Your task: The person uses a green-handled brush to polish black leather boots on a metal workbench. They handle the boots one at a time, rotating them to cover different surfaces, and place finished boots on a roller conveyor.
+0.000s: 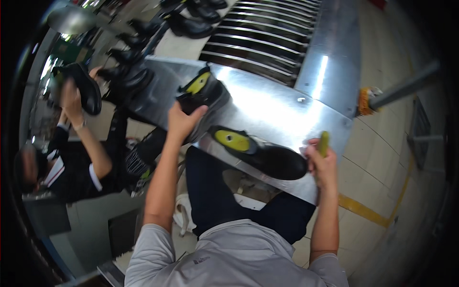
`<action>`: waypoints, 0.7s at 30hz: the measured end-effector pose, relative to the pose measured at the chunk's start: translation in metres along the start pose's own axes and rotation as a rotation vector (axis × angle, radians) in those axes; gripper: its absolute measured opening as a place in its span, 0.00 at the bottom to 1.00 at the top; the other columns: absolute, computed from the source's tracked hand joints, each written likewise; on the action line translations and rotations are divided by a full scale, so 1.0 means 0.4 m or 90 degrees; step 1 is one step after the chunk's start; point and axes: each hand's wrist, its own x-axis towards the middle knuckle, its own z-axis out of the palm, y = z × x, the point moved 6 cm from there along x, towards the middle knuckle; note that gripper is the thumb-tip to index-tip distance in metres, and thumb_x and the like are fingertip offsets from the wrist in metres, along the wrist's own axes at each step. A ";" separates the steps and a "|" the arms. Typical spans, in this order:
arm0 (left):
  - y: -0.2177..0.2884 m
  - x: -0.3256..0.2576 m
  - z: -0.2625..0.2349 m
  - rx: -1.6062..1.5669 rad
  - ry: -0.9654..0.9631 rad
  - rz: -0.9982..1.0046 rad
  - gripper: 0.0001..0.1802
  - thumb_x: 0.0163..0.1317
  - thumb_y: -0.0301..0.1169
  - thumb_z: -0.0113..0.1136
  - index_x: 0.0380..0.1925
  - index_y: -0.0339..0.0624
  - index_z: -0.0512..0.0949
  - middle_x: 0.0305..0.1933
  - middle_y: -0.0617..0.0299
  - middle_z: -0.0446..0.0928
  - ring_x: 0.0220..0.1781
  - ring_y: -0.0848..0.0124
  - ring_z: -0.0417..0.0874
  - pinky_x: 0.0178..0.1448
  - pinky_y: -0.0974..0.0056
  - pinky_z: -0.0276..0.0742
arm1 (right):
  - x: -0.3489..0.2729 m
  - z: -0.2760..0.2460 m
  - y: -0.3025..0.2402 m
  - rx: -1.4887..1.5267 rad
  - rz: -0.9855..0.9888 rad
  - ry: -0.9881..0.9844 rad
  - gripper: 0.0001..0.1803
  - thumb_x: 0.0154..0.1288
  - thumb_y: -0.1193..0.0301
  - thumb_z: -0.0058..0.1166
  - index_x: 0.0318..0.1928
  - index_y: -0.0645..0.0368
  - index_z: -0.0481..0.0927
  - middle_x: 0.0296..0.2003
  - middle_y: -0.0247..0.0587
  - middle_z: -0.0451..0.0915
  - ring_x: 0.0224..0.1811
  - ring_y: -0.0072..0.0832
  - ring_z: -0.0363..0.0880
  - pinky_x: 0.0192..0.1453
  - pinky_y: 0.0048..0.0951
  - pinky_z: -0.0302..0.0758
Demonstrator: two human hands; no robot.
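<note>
Co-worker (71, 162) at left lifting black shoe (86, 86); roller conveyor (267, 33) beyond

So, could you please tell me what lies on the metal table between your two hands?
In the head view, a black shoe with a yellow insole lies on the metal table between the left hand and right hand.

Shoe factory: roller conveyor (267, 38), steel bench (287, 115), black shoes (191, 26).
</note>
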 end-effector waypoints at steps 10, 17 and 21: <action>0.682 0.193 0.289 0.131 -0.279 0.549 0.28 0.50 0.44 0.79 0.48 0.40 0.84 0.42 0.50 0.88 0.44 0.52 0.89 0.50 0.54 0.84 | -0.005 -0.028 -0.002 0.199 -0.047 0.062 0.16 0.74 0.66 0.61 0.52 0.67 0.78 0.29 0.44 0.81 0.16 0.18 0.71 0.19 0.21 0.67; 0.836 0.160 0.711 -0.043 -0.132 0.174 0.28 0.47 0.48 0.78 0.39 0.37 0.86 0.38 0.46 0.88 0.44 0.51 0.90 0.50 0.49 0.85 | -0.014 0.009 -0.010 0.188 -0.043 0.078 0.17 0.74 0.65 0.61 0.53 0.66 0.77 0.30 0.37 0.80 0.17 0.16 0.72 0.18 0.19 0.66; 0.867 0.129 0.750 0.025 -0.243 0.230 0.39 0.46 0.53 0.83 0.48 0.33 0.83 0.48 0.45 0.87 0.54 0.49 0.88 0.58 0.53 0.84 | -0.022 0.004 -0.007 0.217 -0.056 0.108 0.18 0.75 0.67 0.58 0.54 0.69 0.75 0.30 0.39 0.80 0.17 0.17 0.71 0.18 0.18 0.66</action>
